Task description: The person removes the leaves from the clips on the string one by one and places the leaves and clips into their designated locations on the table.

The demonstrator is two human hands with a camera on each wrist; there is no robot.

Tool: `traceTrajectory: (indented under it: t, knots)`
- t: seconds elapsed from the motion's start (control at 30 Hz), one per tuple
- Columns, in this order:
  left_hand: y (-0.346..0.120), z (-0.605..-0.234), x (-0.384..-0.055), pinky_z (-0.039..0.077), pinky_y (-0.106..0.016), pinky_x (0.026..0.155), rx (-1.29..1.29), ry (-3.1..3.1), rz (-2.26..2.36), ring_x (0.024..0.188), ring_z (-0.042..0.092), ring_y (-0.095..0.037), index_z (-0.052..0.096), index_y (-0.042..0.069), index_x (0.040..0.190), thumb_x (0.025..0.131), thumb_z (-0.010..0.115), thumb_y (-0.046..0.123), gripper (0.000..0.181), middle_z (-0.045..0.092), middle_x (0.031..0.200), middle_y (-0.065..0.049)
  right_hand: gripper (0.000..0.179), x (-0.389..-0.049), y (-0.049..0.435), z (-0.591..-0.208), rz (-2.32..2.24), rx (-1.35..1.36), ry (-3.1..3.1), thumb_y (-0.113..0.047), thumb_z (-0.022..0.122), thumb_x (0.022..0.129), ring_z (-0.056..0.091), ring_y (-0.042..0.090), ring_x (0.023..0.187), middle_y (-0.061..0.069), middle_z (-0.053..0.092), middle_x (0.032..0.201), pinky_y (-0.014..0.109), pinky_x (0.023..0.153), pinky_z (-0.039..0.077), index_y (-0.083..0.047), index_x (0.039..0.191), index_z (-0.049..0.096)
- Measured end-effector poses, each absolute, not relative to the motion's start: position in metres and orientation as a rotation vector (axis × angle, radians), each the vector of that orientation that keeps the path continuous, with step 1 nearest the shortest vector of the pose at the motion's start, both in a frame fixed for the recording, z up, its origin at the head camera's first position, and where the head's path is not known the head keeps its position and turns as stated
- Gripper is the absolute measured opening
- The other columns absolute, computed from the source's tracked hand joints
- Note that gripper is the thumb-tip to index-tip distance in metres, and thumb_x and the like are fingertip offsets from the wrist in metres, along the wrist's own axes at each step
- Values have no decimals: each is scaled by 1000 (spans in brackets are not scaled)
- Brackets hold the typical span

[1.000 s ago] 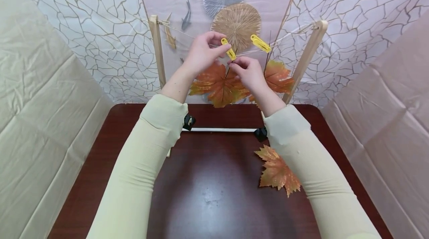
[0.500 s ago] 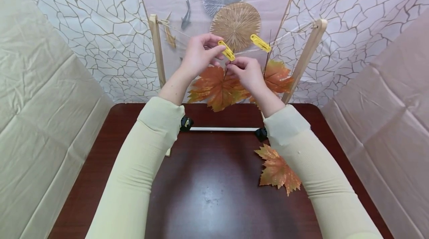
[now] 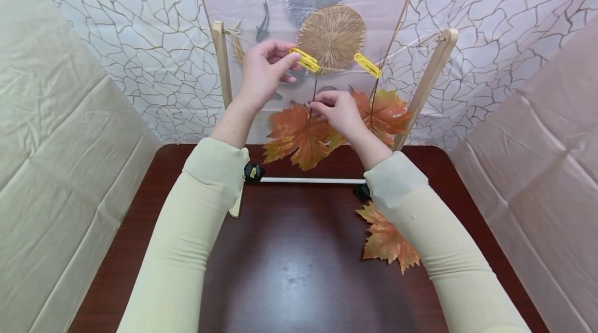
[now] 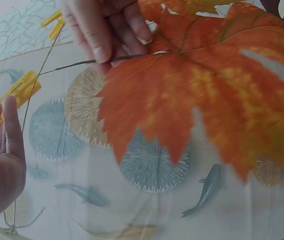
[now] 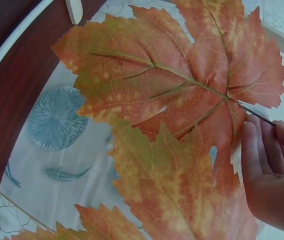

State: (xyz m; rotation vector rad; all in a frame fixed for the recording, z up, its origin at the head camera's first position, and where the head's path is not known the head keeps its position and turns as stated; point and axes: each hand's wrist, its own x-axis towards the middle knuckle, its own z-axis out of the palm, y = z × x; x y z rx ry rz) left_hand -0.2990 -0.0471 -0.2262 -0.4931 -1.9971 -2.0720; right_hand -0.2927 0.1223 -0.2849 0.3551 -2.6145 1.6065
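Note:
My left hand pinches a yellow clothespin, whose front end is on the string. My right hand pinches the thin dark stem of an orange artificial maple leaf below it. In the left wrist view the stem's tip meets the clothespin at the string; whether it lies between the jaws cannot be told. To the right, a second yellow clothespin sits on the string at the stem of another maple leaf. The two leaves partly overlap.
Wooden posts at left and right carry the string. A white rod runs low between black fittings. A third maple leaf lies on the dark table beside my right sleeve. Fabric walls stand around.
My left hand and its clothespin have shifted left, and the clothespin lies flatter. My right hand has slid down the stem, away from the clothespin. The held leaf hangs slightly lower.

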Motion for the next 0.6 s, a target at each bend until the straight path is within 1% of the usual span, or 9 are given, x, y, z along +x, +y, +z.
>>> traceTrajectory:
  t: [0.17, 0.3, 0.37, 0.47, 0.6]
  knots:
    - [-55, -226, -296, 55, -22, 56, -469, -1891, -2123, 70, 65, -13, 63, -6, 105, 85, 66, 3, 23, 66, 81, -1, 22, -292, 120, -294, 1585, 367, -2675, -10, 57, 92, 63, 7, 70, 20, 69, 98, 27, 71, 56, 4, 106, 66]
    - [-60, -229, -295, 55, -21, 57, -454, -1870, -2136, 71, 65, -13, 62, -6, 106, 85, 65, 3, 23, 66, 82, -1, 22, -290, 117, -301, 1575, 381, -2719, -11, 56, 93, 65, 13, 75, 22, 68, 103, 29, 72, 57, 3, 107, 66]
    - [-62, -231, -295, 55, -22, 57, -445, -1883, -2127, 73, 66, -16, 63, -5, 106, 85, 65, 3, 22, 66, 83, -1, 22, -289, 116, -304, 1572, 380, -2736, -11, 56, 93, 66, 17, 77, 22, 68, 103, 29, 73, 57, 3, 106, 66]
    - [-66, -236, -296, 55, -22, 58, -440, -1909, -2114, 75, 66, -17, 63, -5, 106, 85, 65, 3, 22, 66, 84, -1, 22, -287, 115, -308, 1549, 371, -2765, -13, 56, 94, 67, 18, 80, 21, 68, 102, 30, 73, 56, 2, 106, 66]
    - [-70, -244, -296, 55, -22, 58, -439, -1933, -2111, 75, 64, -13, 63, -5, 106, 86, 64, 2, 21, 65, 84, 0, 22, -286, 115, -313, 1522, 366, -2791, -14, 55, 94, 66, 20, 83, 19, 68, 102, 30, 74, 56, 0, 107, 67]
